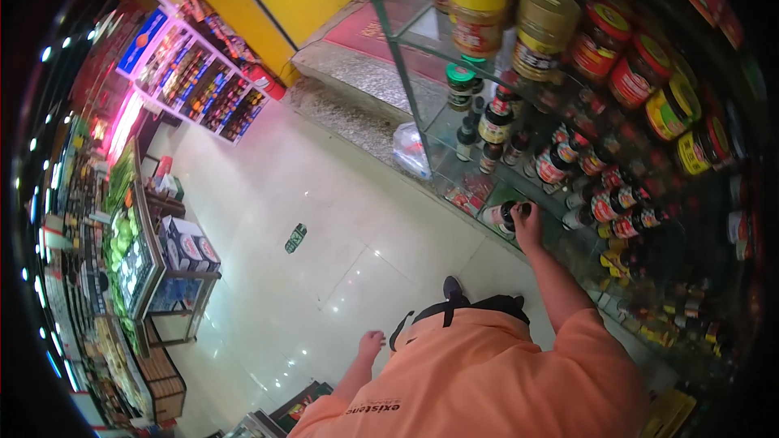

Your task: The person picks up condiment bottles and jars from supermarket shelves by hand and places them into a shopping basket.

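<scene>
On the right, my right hand [527, 225] reaches to a low glass shelf and is closed round the dark top of a bottle [497, 216] with a pale label. Sauce bottles [554, 161] stand on the shelf behind it, and a green-capped jar [460, 86] is on the shelf above. Out over the floor on the left side of my body, my left hand [372, 344] hangs with its fingers curled; whether it holds anything is too small to tell.
Yellow-lidded jars [479, 15] and red jars [600, 40] fill the top shelf. A clear plastic bag [411, 150] lies by the stone step [349, 113]. Leftward are a vegetable stand [146, 259], boxes [188, 245] and a lit display fridge [199, 77].
</scene>
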Tool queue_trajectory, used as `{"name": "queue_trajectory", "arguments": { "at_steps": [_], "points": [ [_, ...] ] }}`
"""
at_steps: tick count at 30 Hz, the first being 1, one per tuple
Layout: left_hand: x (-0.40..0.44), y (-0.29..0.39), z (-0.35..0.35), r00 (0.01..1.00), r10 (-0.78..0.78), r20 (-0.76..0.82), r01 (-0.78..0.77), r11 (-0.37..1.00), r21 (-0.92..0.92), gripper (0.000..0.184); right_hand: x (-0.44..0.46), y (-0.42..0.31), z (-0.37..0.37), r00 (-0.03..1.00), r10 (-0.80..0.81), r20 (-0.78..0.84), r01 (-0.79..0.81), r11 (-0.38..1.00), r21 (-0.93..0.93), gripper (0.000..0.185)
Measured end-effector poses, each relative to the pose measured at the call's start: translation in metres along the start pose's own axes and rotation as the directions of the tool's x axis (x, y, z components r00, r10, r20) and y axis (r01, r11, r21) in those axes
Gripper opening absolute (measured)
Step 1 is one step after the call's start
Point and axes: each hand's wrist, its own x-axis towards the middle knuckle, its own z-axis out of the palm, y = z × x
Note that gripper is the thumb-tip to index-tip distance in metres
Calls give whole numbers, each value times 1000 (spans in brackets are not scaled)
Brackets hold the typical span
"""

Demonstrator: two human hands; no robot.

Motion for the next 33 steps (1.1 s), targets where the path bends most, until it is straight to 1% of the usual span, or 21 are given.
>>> {"name": "queue_trajectory", "arguments": {
  "at_steps": [2,4,6,7,9,10,12,13,14,16,17,18,20,21,23,25,28,29,30,32,33],
  "points": [
    [25,40,18,989,134,68,-136,990,37,38,-39,8,-11,998,60,27,-65,964,257,38],
    [42,89,42,957,234,171,-252,963,92,40,-80,7,-29,978,173,117,-207,883,422,34],
    [37,152,74,908,294,297,-349,925,152,43,-117,-20,-56,892,400,212,-446,696,562,33],
    [31,180,92,879,312,361,-393,902,178,46,-133,-40,-71,870,447,208,-476,653,589,27],
    [2,238,130,791,300,533,-413,905,103,49,-157,-61,-99,846,500,183,-490,596,637,25],
    [-14,261,147,773,287,566,-425,896,126,49,-168,-68,-114,828,525,195,-505,549,666,24],
    [-42,292,180,598,163,785,-264,964,1,48,-186,-76,-141,832,536,142,-468,542,698,25],
    [-48,294,196,504,127,854,-239,971,-4,49,-195,-79,-155,830,543,127,-448,512,733,24],
    [-55,295,212,484,109,869,-252,967,19,49,-204,-78,-167,829,548,115,-425,481,767,23],
    [-83,304,240,404,38,914,-358,926,120,48,-222,-71,-190,834,551,35,-355,486,798,23],
    [-96,306,253,419,55,907,-413,900,136,47,-231,-66,-203,840,542,-14,-306,496,813,23],
    [-101,301,265,403,36,914,-426,892,153,47,-241,-60,-216,832,553,-39,-288,492,821,23],
    [-107,288,292,370,121,921,-540,835,107,44,-261,-47,-244,850,518,-93,-259,565,783,23],
    [-127,291,304,378,74,923,-500,855,136,43,-271,-46,-262,843,526,-115,-242,561,792,23],
    [-147,281,327,345,62,936,-538,831,143,43,-291,-53,-300,857,510,-73,-252,539,804,24],
    [-174,267,354,314,81,946,-586,800,126,44,-318,-35,-334,869,485,-103,-203,538,818,25],
    [-211,240,398,275,-7,961,-587,791,173,44,-357,-12,-386,878,453,-155,-140,551,823,27],
    [-222,226,415,227,42,973,-622,775,111,41,-372,-5,-401,877,449,-171,-127,560,819,29],
    [-240,214,429,210,28,977,-633,766,115,41,-388,3,-416,869,454,-195,-110,562,819,29],
    [-280,195,462,253,6,967,-633,758,161,38,-421,20,-446,830,507,-232,-122,572,811,32],
    [-291,182,478,226,-15,974,-648,744,162,36,-438,24,-462,819,507,-270,-92,581,809,32]
  ]
}}
